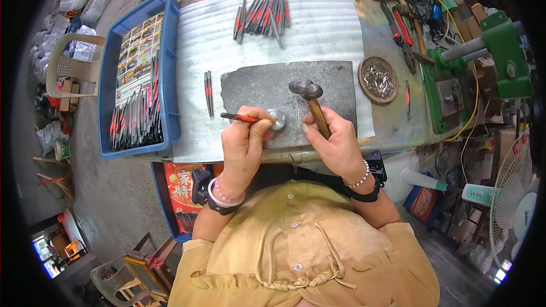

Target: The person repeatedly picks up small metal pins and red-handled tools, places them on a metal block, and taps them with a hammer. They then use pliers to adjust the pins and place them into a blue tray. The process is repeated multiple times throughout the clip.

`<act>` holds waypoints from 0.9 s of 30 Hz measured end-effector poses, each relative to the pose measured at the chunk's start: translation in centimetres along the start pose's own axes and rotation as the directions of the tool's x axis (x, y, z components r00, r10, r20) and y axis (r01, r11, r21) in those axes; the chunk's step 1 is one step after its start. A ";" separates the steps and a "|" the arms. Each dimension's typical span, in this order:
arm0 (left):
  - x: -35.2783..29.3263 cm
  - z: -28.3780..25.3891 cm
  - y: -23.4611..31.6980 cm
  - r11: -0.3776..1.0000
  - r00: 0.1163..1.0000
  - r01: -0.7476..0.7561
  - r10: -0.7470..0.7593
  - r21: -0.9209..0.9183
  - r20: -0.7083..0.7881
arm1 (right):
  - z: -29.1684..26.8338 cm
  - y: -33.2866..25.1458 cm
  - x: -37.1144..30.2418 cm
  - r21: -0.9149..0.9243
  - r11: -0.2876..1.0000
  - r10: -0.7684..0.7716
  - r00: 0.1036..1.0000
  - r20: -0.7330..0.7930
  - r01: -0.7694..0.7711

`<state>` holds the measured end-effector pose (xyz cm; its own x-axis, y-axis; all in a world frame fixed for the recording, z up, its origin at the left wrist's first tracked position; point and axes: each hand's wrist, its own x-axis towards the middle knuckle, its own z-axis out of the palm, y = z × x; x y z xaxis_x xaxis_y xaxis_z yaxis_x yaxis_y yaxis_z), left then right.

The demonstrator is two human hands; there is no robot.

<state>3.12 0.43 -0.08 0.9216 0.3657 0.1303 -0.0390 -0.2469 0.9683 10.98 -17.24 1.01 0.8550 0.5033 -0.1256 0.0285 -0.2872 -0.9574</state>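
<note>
My left hand (243, 142) is closed on a slim black-and-red pointed tool (242, 117), held nearly level; its exact kind I cannot make out. One end of it meets a small round metal block (277, 120) on the dark stone slab (256, 88). In my right hand (335, 139) is a hammer (310, 94), gripped by its wooden handle, its steel head raised over the slab. Two more slim black-and-red tools (209, 94) lie left of the slab. Beyond it, a pile of the same tools (263, 17) rests on white foam sheeting (199, 28).
At the left, a blue tray (102, 102) holds many such tools. A round dish (362, 82) of small shiny pieces sits right of the slab. Red-handled pliers (405, 31) and a green press (435, 96) stand farther right. A fan (515, 193) is at the lower right.
</note>
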 end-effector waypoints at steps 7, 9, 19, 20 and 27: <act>0.3 0.0 0.4 0.999 0.999 0.031 -0.032 -0.009 -0.017 | 0.0 0.1 0.0 -0.012 1.000 -0.005 1.000 -0.005 0.005; 0.3 0.0 0.4 0.998 0.999 0.048 -0.049 -0.027 -0.018 | 0.0 0.1 0.0 -0.005 1.000 -0.012 1.000 -0.006 0.012; 0.7 -0.1 0.6 0.993 0.995 0.100 -0.101 -0.064 -0.008 | 0.1 0.1 0.1 -0.021 1.000 -0.003 1.000 -0.011 0.003; 0.7 0.0 0.7 0.994 0.995 0.094 -0.094 -0.053 -0.012 | 0.1 0.1 0.1 -0.030 1.000 -0.007 1.000 -0.012 0.006; 0.2 1.0 1.0 0.867 0.957 -0.271 0.289 0.419 0.022 | -0.1 0.2 0.0 -0.081 0.996 -0.041 0.999 -0.009 0.040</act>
<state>3.66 -0.66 0.74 0.8791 0.2591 0.4001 -0.1221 -0.6890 0.7144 11.04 -17.32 0.83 0.8575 0.5076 -0.0842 0.1044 -0.3319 -0.9375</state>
